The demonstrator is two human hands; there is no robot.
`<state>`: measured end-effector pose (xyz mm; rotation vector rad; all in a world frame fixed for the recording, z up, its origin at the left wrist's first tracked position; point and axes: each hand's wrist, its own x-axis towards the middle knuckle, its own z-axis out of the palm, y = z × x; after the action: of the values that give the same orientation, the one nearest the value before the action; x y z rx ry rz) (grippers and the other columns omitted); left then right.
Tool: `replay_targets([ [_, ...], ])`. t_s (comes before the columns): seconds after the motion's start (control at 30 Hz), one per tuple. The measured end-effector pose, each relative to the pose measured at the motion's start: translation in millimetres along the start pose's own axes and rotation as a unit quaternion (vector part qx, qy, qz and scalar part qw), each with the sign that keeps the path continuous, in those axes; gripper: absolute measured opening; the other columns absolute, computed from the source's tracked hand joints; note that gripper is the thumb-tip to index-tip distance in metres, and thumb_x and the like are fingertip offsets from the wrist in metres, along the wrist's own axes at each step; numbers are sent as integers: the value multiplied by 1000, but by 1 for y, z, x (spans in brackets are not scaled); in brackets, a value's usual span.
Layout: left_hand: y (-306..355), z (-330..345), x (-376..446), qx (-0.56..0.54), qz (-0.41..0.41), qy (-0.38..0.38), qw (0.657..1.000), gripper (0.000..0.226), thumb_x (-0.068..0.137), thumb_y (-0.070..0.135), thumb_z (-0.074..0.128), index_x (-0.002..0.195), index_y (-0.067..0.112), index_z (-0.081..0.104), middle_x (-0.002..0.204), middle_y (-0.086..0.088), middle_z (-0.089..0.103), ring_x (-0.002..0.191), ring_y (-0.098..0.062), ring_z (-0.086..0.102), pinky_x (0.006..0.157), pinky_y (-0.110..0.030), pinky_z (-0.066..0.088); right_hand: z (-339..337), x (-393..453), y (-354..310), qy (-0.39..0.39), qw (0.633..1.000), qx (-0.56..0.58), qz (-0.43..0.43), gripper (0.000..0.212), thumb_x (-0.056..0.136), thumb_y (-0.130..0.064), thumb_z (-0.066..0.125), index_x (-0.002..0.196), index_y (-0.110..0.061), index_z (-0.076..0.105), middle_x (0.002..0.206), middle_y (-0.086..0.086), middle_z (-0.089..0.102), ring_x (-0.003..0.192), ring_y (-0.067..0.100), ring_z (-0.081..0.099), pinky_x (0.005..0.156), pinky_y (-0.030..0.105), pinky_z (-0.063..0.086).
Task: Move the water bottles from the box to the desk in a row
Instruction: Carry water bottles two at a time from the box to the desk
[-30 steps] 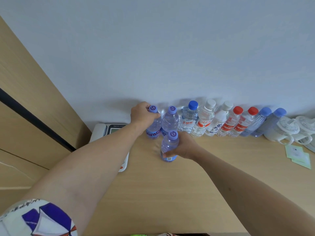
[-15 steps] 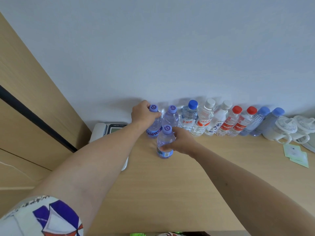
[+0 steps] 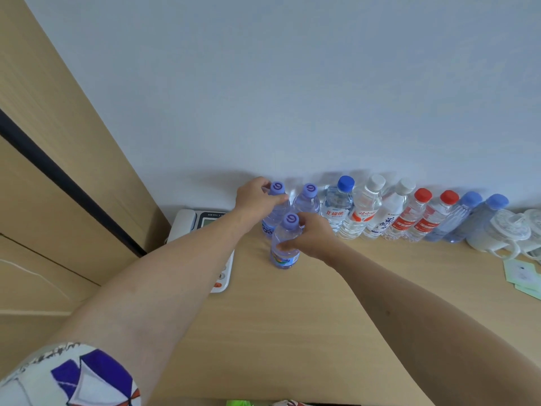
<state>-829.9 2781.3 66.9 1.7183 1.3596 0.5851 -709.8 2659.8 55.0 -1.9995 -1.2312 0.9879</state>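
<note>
Near the middle of the frame the left hand (image 3: 254, 197) curls round the neck of a purple-capped bottle (image 3: 274, 212) at the left end of the row of bottles (image 3: 389, 213) standing along the wall (image 3: 292, 83) on the bench (image 3: 292, 317). Just below it, the right hand (image 3: 313, 237) grips another purple-capped bottle (image 3: 285, 244), upright in front of the row. A white telephone (image 3: 202, 230) lies to their left, white cups (image 3: 509, 232) at the row's right end.
</note>
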Motion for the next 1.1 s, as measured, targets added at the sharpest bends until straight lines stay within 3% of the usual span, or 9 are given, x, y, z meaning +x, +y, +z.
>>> replay_targets([
  [0.1,-1,-4,-1,11,11,-9,1000,36,79,30,86,107,12,72,100,0,69,94,-14,62,78,-21,44,-2,1,-5,-27,999,27,-8,53,69,-6,86,116,-21,65,109,-4,69,106,18,64,87,34,55],
  [0.23,1,-5,1,19,8,-14,1000,31,78,28,86,101,10,73,93,-1,67,90,-16,62,82,-26,48,4,1,-16,-36,998,-47,-38,46,69,-28,91,105,-19,63,95,-6,65,91,13,62,75,22,49],
  [0.3,2,-5,2,27,9,-16,999,30,77,28,86,99,11,73,87,3,65,87,-16,61,81,-26,48,3,4,-20,-32,994,-91,-46,34,73,-19,86,95,-17,62,88,-1,62,84,18,57,68,21,45],
  [0.4,2,-7,4,35,8,-20,999,31,75,29,87,97,12,74,81,8,62,86,-16,61,79,-25,47,2,4,-26,-51,990,-126,-43,44,74,-7,77,113,-13,57,107,11,64,95,26,59,72,35,50],
  [0.53,3,-7,7,56,17,-29,998,30,75,32,87,93,12,73,83,6,66,89,-17,64,81,-29,50,7,5,-31,-25,974,-220,-46,68,66,-43,90,115,-15,52,102,3,59,94,23,56,74,35,47],
  [0.7,3,-9,10,55,12,-35,998,31,74,32,87,95,13,74,79,11,64,82,-12,62,66,-18,44,1,7,-29,-11,984,-159,-76,61,69,-17,87,122,-16,56,97,-2,60,87,17,55,58,19,38],
  [0.87,2,-8,10,61,11,-37,997,30,74,30,85,93,9,74,91,-4,75,83,-16,65,73,-25,52,8,10,-29,28,979,-196,-45,63,64,-37,93,101,-18,46,91,-1,50,82,18,50,54,22,29],
  [0.97,3,-9,10,61,7,-37,997,31,74,30,86,93,8,75,93,-6,75,91,-21,69,83,-33,55,9,13,-26,35,984,-171,-40,54,62,-31,93,91,-22,48,85,-4,53,71,10,50,51,21,31],
  [1.1,4,-9,13,59,0,-36,998,31,72,31,89,93,12,75,77,8,66,80,-15,63,69,-21,48,10,10,-23,23,990,-122,-65,46,62,-18,92,93,-20,58,87,-4,61,73,8,52,52,12,35],
])
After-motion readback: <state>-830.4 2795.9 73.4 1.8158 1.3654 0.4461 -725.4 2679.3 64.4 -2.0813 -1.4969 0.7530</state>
